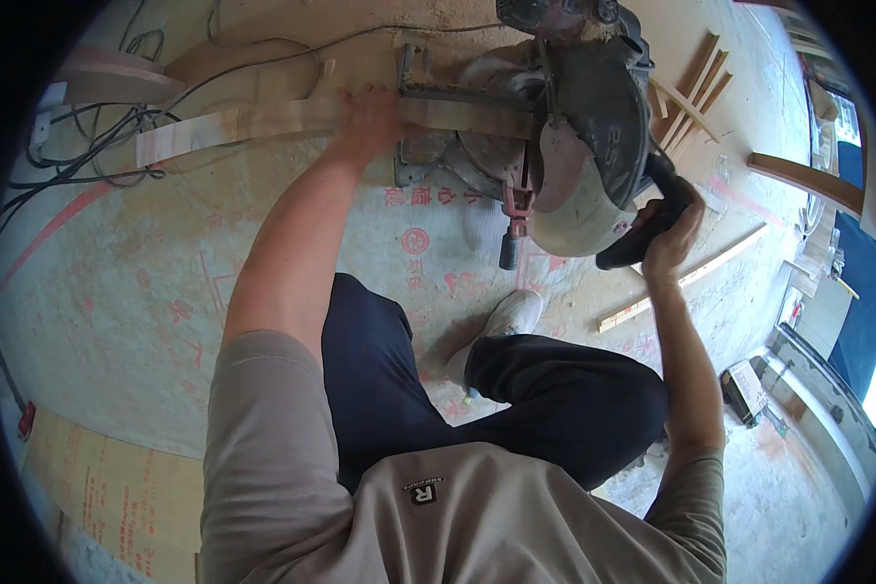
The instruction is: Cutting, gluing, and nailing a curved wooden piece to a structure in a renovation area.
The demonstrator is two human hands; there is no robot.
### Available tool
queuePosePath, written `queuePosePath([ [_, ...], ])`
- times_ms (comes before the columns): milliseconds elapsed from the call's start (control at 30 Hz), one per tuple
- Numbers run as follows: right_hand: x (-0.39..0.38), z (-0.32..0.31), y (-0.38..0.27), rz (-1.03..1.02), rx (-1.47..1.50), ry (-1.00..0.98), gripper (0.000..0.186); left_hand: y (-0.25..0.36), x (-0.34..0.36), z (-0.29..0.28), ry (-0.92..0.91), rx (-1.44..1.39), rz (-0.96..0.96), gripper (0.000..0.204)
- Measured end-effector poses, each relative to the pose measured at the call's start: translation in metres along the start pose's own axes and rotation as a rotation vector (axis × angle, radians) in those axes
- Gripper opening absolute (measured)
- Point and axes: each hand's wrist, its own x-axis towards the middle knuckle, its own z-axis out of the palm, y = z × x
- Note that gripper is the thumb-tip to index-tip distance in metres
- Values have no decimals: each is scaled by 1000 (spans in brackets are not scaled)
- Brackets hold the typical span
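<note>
A mitre saw (608, 107) with a dark, dusty head stands on the floor in front of me. A long, pale wooden board (282, 117) lies across its base and along the fence, its right end reaching the blade guard (566, 180). My left hand (372, 122) holds the board just left of the fence, its fingers over the far edge and slightly blurred. With my right hand (675, 234) I grip the saw's black handle (642, 229), fingers wrapped round it. The saw head hides the place where board and blade meet.
Black cables (97, 146) lie tangled at the left, one running behind the saw. Loose wooden strips (696, 92) are piled at the far right, and another strip (681, 277) lies nearer. Protective sheeting (302, 234) covers the floor. My shoe (516, 313) is close to the saw.
</note>
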Motion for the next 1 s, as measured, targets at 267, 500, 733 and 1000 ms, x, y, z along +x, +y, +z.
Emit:
queuePosePath([
  [267, 26, -2, -48, 62, -79, -24, 55, 1, -3, -6, -14, 18, 9, 60],
  [500, 14, 2, -32, 8, -77, -15, 56, 0, -3, -3, -8, 22, 13, 59],
  [733, 8, 4, -24, 1, -90, -1, 55, -2, -3, -2, 5, 4, 15, 62],
  [1000, 7, 5, -22, -11, -119, 24, 52, -1, -2, -6, -13, -30, 10, 62],
])
